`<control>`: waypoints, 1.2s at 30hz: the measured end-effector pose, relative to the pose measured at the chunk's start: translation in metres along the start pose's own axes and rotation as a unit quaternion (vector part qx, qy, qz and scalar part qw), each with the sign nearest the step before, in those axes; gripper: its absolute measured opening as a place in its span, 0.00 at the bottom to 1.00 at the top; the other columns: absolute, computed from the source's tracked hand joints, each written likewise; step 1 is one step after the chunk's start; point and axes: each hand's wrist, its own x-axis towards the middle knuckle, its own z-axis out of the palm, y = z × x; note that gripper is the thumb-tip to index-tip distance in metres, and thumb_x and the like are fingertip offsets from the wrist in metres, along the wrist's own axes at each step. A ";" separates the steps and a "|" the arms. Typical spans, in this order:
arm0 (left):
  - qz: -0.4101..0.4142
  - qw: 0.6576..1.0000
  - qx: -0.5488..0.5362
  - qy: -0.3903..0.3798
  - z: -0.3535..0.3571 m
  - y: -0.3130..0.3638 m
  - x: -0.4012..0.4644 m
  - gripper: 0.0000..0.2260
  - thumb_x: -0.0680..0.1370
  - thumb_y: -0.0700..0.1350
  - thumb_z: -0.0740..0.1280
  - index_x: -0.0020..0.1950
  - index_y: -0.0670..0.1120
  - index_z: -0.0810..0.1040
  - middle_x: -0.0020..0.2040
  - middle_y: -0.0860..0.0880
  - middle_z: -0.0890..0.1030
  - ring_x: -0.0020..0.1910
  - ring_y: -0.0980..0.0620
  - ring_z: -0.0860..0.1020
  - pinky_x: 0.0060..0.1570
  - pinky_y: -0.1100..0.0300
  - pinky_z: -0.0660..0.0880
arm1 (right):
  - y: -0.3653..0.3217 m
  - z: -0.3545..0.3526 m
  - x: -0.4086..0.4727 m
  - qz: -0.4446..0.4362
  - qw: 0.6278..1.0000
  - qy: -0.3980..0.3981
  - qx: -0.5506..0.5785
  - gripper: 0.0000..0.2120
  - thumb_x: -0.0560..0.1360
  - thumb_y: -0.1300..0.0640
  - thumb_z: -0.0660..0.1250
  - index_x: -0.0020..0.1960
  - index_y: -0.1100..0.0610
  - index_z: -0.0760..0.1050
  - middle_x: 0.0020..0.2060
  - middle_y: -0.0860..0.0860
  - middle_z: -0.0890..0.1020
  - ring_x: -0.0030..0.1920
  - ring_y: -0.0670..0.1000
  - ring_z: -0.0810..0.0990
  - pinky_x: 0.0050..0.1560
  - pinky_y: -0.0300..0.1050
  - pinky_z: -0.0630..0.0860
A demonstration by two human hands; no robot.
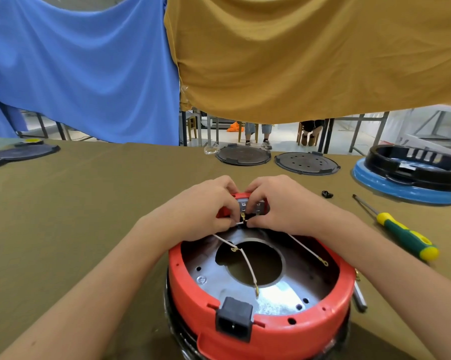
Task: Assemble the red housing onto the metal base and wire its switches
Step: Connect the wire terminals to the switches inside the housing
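The table [89,203] carries the work at its near edge, with two curtains [297,61] hanging behind it. The red housing [284,331] already sits on the metal base [276,302], whose plate shows inside the ring around a central hole; this part of the task is judged done, though no fasteners can be confirmed. A black socket [234,322] sits in the near wall of the housing. Wiring is judged to be in progress: the switches [250,205] sit in the far wall, and three white wires [247,263] run from that area, their free terminals lying loose on the base. These ends remain unconnected. The left hand [206,211] and the right hand [279,206] meet at the switches, both resting on the far rim. The fingers of each hand are curled tightly. The left thumb and forefinger appear to pinch a white lead with a brass terminal at the back of the switches; the right fingertips [255,201] press on the switch block and appear to grip the same lead from the other side. Exactly which terminal is being seated cannot be told. A screwdriver [401,232] lies untouched to the right, well apart from the housing.
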 end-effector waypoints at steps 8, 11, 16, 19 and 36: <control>0.005 1.000 0.001 0.003 0.001 -0.003 -0.001 0.07 0.77 0.48 0.70 0.52 0.57 0.85 0.66 0.55 0.70 0.59 0.55 0.73 0.60 0.53 0.72 | -0.001 -0.002 -0.002 -0.020 1.000 -0.002 -0.006 0.08 0.72 0.53 0.74 0.50 0.45 0.86 0.65 0.44 0.77 0.61 0.50 0.76 0.63 0.47 0.72; 0.011 1.000 0.010 -0.019 0.001 -0.004 -0.001 0.09 0.79 0.48 0.69 0.55 0.59 0.84 0.67 0.53 0.68 0.63 0.53 0.70 0.63 0.51 0.70 | -0.002 -0.004 -0.004 -0.039 0.999 -0.016 -0.019 0.10 0.73 0.54 0.73 0.54 0.45 0.85 0.67 0.45 0.76 0.64 0.51 0.74 0.64 0.49 0.71; 0.018 0.998 0.037 -0.039 0.001 -0.004 -0.002 0.10 0.80 0.48 0.68 0.58 0.60 0.83 0.68 0.52 0.65 0.64 0.52 0.68 0.64 0.50 0.69 | -0.002 -0.006 -0.006 -0.057 0.996 -0.039 -0.053 0.12 0.75 0.53 0.72 0.58 0.42 0.83 0.69 0.46 0.73 0.66 0.51 0.70 0.65 0.47 0.68; 0.019 0.999 0.024 -0.029 0.001 -0.003 -0.002 0.09 0.78 0.47 0.69 0.55 0.60 0.84 0.67 0.53 0.67 0.63 0.53 0.69 0.63 0.53 0.69 | -0.001 -0.005 -0.005 -0.055 0.997 -0.033 -0.034 0.10 0.75 0.52 0.72 0.55 0.44 0.84 0.67 0.45 0.74 0.64 0.50 0.72 0.64 0.47 0.69; 0.008 1.000 0.019 -0.003 0.002 -0.003 -0.001 0.09 0.76 0.47 0.70 0.54 0.59 0.84 0.68 0.54 0.69 0.60 0.54 0.73 0.60 0.51 0.72 | 0.002 -0.001 -0.003 -0.023 1.000 -0.006 0.014 0.02 0.72 0.51 0.75 0.44 0.46 0.86 0.63 0.44 0.75 0.53 0.45 0.73 0.54 0.41 0.69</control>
